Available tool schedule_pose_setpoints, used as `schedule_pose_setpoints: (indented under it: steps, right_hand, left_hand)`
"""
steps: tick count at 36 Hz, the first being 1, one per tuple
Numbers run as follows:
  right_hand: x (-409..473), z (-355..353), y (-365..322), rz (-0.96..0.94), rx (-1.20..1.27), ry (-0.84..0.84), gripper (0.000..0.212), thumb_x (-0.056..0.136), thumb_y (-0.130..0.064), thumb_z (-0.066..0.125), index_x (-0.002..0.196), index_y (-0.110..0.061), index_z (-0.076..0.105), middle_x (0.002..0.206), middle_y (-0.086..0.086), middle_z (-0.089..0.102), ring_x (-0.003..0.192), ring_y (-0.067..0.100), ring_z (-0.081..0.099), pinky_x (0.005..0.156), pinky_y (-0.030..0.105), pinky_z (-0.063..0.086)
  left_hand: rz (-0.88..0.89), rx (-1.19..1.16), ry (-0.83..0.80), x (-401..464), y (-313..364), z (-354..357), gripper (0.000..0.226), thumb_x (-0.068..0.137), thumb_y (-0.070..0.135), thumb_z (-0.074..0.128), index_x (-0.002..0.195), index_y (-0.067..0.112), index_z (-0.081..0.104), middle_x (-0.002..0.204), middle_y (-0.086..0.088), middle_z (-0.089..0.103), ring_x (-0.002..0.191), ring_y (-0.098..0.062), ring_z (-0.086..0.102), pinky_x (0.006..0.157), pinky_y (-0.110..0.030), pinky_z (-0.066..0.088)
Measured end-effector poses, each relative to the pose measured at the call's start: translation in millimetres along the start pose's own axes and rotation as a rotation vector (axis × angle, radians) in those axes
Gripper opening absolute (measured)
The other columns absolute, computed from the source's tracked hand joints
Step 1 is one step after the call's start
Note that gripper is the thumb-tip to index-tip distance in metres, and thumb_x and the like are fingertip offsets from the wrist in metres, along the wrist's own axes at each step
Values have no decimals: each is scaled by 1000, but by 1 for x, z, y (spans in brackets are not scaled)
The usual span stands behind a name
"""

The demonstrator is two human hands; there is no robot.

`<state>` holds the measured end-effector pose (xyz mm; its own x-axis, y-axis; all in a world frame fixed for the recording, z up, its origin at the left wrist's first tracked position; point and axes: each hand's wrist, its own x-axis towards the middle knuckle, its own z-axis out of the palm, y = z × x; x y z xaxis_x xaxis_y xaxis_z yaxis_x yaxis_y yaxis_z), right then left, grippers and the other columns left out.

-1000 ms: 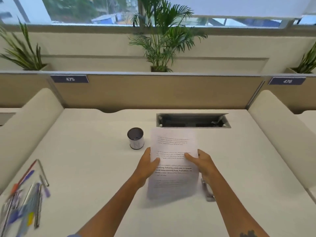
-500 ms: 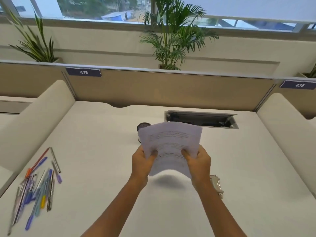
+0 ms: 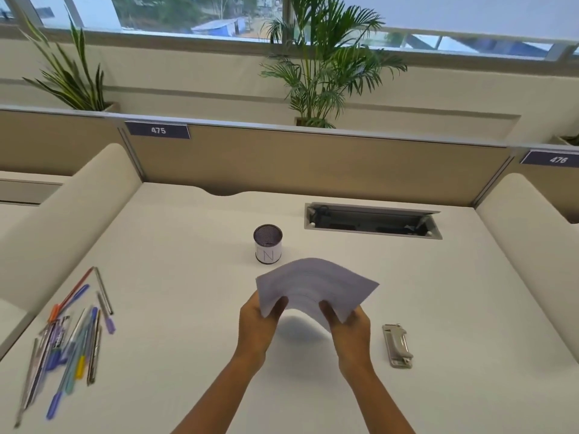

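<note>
A thin stack of white printed paper [image 3: 316, 285] is held above the white desk [image 3: 175, 277], tilted nearly flat and bowed upward in the middle. My left hand [image 3: 257, 324] grips its near left edge, thumb on top. My right hand [image 3: 347, 327] grips the near right edge the same way. The paper's far edge points toward a mesh pen cup [image 3: 268, 248] that stands empty just beyond it. The print is blurred.
Several pens and markers [image 3: 69, 333] lie scattered at the desk's left. A metal stapler [image 3: 397, 346] lies to the right of my right hand. An open cable tray [image 3: 372, 220] is set in the desk at the back. Padded dividers flank both sides.
The paper went from lying flat on the desk to being lifted in both hands, then tipped forward and bowed. The stapler, earlier hidden by my right arm, now shows.
</note>
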<state>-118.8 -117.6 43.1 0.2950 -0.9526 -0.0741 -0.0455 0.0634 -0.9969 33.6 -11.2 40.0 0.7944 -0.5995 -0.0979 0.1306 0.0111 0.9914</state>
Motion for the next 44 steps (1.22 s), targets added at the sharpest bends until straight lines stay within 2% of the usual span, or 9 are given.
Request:
schedule_pose_setpoints:
  steps: [6,12,16,19,23,26,31,37,44]
  right_hand:
    - [-1,-1,13,37,-56,-48,21,89,-30,85,101,-44,75,97,-13,80,92,6,75,69,14,60]
    - [21,-17,4,58,-51,-192,35,84,-33,90,116,-24,79,106,-7,84,95,12,80,75,25,65]
    - [36,-41,-1,128,-31,-369,32,84,-31,91,113,-23,81,112,4,83,105,28,80,86,36,66]
    - [39,-52,-2,233,101,-440,41,81,-32,91,117,-17,80,119,14,80,109,36,77,86,37,65]
    - [24,-36,2,356,351,-383,41,82,-17,89,118,-4,77,116,26,76,98,39,74,85,52,65]
    - [6,-11,0,365,375,-338,48,83,-15,84,128,-4,73,123,17,78,108,37,77,93,57,63]
    - [-9,12,-6,327,332,-160,47,80,-15,89,124,-18,72,117,1,82,107,24,79,88,44,66]
    - [13,-19,-12,259,77,-142,29,84,-10,88,112,-9,78,102,4,85,90,22,83,69,29,66]
    - [32,-52,-30,126,-36,-190,22,87,-16,86,108,-15,80,100,-1,85,89,20,83,68,28,66]
  left_hand:
    - [-101,43,33,-1,-9,-6,7,97,35,78,102,41,78,97,19,82,94,-12,78,66,-15,61]
    - [-127,-27,-10,5,4,-12,10,99,30,77,100,36,85,102,4,86,92,-12,82,72,-21,64]
    - [-168,-117,23,9,9,-22,20,93,32,80,112,26,82,108,2,86,96,-17,82,74,-23,65]
    - [-207,-225,70,9,10,-27,24,96,25,77,119,20,79,115,0,85,100,-18,82,76,-26,67]
    - [-278,-481,93,5,11,-21,30,100,17,73,130,20,74,126,-3,82,112,-23,80,85,-34,68]
    - [-316,-614,66,-4,9,-8,39,99,13,72,136,23,70,132,-5,79,118,-26,78,89,-39,68]
    - [-353,-659,29,-13,-5,0,47,96,5,73,137,27,68,135,-8,77,122,-30,76,92,-47,67]
    - [-295,-643,97,12,-4,-38,50,83,1,78,130,16,73,131,-11,78,113,-27,80,79,-37,69]
    - [-154,-175,-135,36,21,-88,48,81,24,91,126,24,77,124,-6,82,112,-29,80,83,-31,67]
